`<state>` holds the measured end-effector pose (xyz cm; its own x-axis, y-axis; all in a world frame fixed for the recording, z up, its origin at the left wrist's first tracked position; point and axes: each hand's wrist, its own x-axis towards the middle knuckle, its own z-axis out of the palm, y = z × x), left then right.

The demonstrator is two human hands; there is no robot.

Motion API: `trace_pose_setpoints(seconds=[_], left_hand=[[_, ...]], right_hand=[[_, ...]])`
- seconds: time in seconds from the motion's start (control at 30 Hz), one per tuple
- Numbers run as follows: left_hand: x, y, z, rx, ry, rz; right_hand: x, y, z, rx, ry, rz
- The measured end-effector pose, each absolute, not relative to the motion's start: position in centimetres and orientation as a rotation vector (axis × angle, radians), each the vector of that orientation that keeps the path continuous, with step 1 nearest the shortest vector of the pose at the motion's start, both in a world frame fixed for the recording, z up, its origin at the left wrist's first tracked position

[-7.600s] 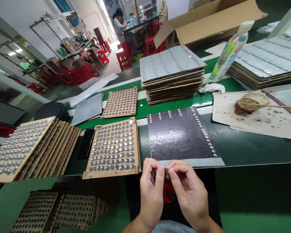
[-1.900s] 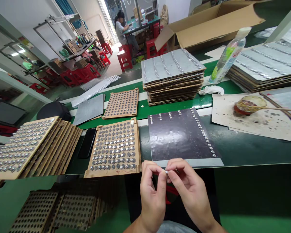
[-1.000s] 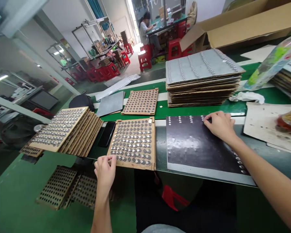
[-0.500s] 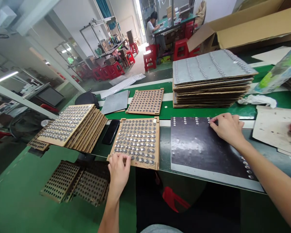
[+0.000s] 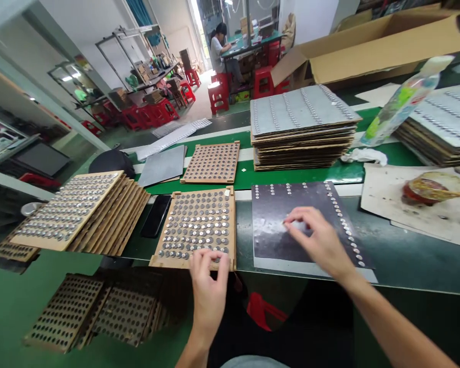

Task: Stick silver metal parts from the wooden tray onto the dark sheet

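My left hand (image 5: 210, 278) is at the front edge of a wooden board (image 5: 232, 225) covered in rows of round metal discs. Its thumb and fingers are curled together over the front row; whatever is between them is hidden. To the right lies a dark sheet (image 5: 268, 240) with short columns of small shiny round pieces along its far edge and a long column down its right side. Above the middle of that sheet, my right hand (image 5: 316, 240) is pinched, with a tiny thing at the fingertips too small to name.
A second disc board (image 5: 211, 162) lies behind, near grey sheets (image 5: 163, 164). A phone (image 5: 156, 216) is beside stacked disc boards (image 5: 76, 207) on the left. Beyond the dark sheet are a sheet stack (image 5: 302, 148), a bottle (image 5: 404, 105) and a dish (image 5: 425, 189). Someone sits far back.
My right hand has come from the dark sheet's far edge toward me and left, over its middle. My left hand has shifted right along the board's front edge. The view has swung right.
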<state>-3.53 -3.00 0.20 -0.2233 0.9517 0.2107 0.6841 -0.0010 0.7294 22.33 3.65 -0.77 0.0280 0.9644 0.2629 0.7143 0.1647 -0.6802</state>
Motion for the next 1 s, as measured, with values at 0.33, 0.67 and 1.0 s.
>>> trace_pose_setpoints(seconds=[0.33, 0.67, 1.0], left_hand=[[2.7, -3.5, 2.7, 1.317, 1.247, 1.082], [2.4, -3.8, 3.1, 1.341, 1.211, 1.060], [2.9, -3.8, 3.1, 1.489, 1.270, 1.123]], right_hand=[[16.9, -4.7, 2.2, -1.089, -1.384, 0.569], [17.0, -5.0, 2.4, -1.072, -1.398, 0.508], [15.9, -5.7, 1.5, -1.069, -1.304, 0.539]])
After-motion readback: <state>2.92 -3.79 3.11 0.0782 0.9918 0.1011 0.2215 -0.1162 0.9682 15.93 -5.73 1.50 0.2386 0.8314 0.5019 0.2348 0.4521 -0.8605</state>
